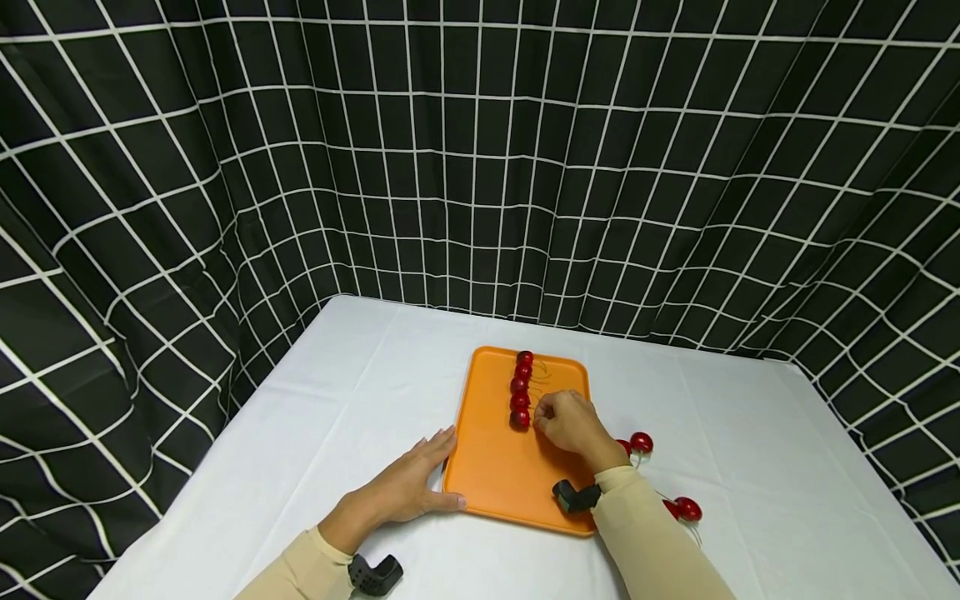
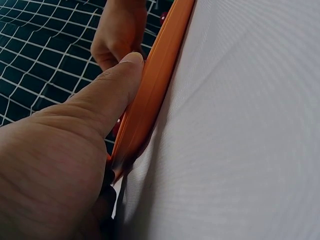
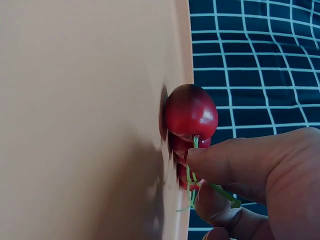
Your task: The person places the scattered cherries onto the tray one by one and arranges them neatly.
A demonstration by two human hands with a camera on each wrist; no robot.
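Several red cherries (image 1: 520, 401) with thin green stems lie in a row on an orange tray (image 1: 487, 496), stems toward the right. At the near end of that row, my right hand (image 1: 572, 423) pinches the stem (image 3: 223, 193) of the nearest cherry (image 3: 191, 114) between thumb and forefinger. That cherry rests against the tray surface, and the others are partly hidden behind it in the right wrist view. My left hand (image 1: 403, 485) lies spread at the tray's near left corner. Its thumb (image 2: 112, 82) presses on the rim, with the fingers along the left side.
To the right of the tray, loose cherries (image 1: 641, 442) lie on the white tablecloth (image 1: 360, 400). More cherries (image 1: 687, 509) sit nearer, partly behind my right sleeve. A black curtain with a white grid (image 1: 495, 167) stands around the table's back and sides.
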